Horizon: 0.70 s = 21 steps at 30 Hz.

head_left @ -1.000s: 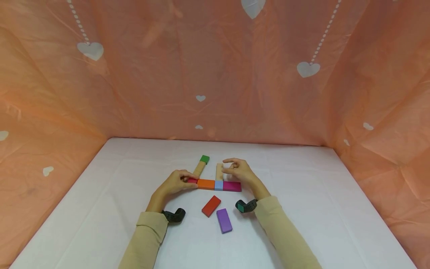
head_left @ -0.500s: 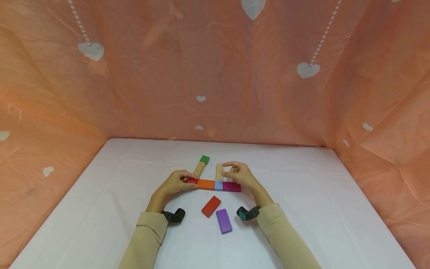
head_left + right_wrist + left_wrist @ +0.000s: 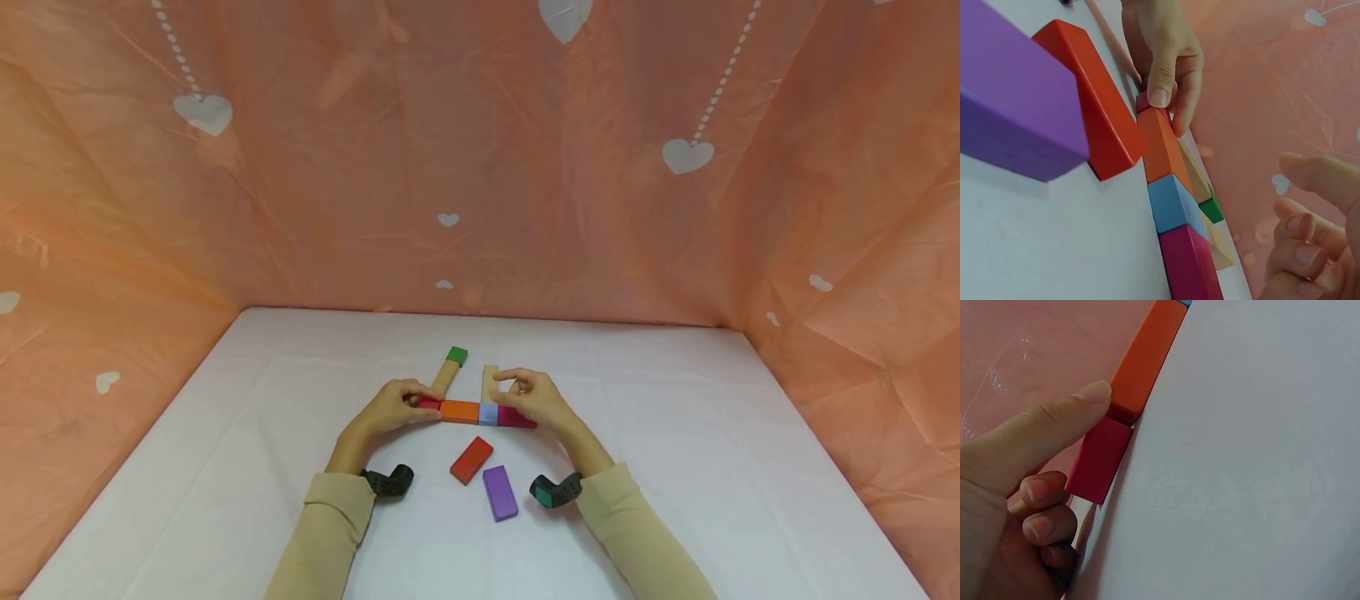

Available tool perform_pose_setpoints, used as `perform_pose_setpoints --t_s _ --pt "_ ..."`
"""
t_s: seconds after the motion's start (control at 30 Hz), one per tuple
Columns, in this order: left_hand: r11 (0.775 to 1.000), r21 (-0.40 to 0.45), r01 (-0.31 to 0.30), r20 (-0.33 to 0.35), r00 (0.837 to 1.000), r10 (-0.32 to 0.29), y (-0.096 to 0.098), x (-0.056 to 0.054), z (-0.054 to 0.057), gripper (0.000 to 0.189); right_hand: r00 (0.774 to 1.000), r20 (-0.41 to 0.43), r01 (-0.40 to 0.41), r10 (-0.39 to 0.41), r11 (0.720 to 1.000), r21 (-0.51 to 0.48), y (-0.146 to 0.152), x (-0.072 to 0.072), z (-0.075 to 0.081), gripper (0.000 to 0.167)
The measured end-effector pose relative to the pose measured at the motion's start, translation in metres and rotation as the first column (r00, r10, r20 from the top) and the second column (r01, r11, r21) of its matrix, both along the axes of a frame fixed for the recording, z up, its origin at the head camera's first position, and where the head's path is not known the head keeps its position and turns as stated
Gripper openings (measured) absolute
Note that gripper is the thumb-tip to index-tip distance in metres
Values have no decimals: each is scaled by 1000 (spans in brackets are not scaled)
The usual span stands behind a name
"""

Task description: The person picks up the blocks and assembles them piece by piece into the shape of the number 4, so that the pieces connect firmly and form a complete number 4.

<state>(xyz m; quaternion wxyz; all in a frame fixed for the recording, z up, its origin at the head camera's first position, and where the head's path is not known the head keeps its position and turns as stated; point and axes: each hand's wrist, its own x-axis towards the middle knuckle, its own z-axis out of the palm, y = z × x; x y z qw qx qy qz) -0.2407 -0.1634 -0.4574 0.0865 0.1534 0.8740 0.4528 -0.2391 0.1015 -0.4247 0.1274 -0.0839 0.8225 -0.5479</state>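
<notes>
Crimson paint covers the short wooden block (image 3: pixel 1099 462) pinched between the thumb and fingers of the left hand (image 3: pixel 392 408); the thumb lies along it, its tip at the seam with the next block, and the other fingers curl. The crimson block sits at the left end of a row, its line running left to right across the person's front. Against its right end comes an orange rectangular block (image 3: pixel 460 412), long axis along the row, then a light-blue squarish block (image 3: pixel 488 414), then a magenta rectangular block (image 3: pixel 516 416) in the same line.

Over the row's right part hangs the right hand (image 3: pixel 540 396), thumb and index finger apart, the rest loosely curled. From the head it partly hides the magenta block and overlaps a plain pale-wood strip (image 3: pixel 489 372); whether it touches either cannot be told. That strip points almost straight away from the person, behind the light-blue block. Farther left, a second pale-wood bar (image 3: pixel 445 379) slants away, far end leaning right and capped by a green squarish block (image 3: pixel 457 357); left fingers cover its near end.

Nearer the person lie a red rectangular block (image 3: pixel 472 460), far end turned right, and a purple rectangular block (image 3: pixel 500 493), far end turned slightly left, both apart from the row on white cloth (image 3: pixel 225 500).
</notes>
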Motion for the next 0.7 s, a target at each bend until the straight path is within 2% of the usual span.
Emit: perform_pose_setpoints --t_s 0.2,0.63,0.7 --pt "1000 -5 4 -20 1000 -4 -1 0 0 28 999 -26 -19 19 1000 -3 -2 7 1 39" --pt "1000 7 -7 16 1000 7 0 -1 -1 29 997 5 -76 76 996 -38 2 21 -9 38" --pt "1000 17 3 5 1000 -3 -1 -1 -1 30 997 3 -80 80 996 -42 1 22 -10 37"
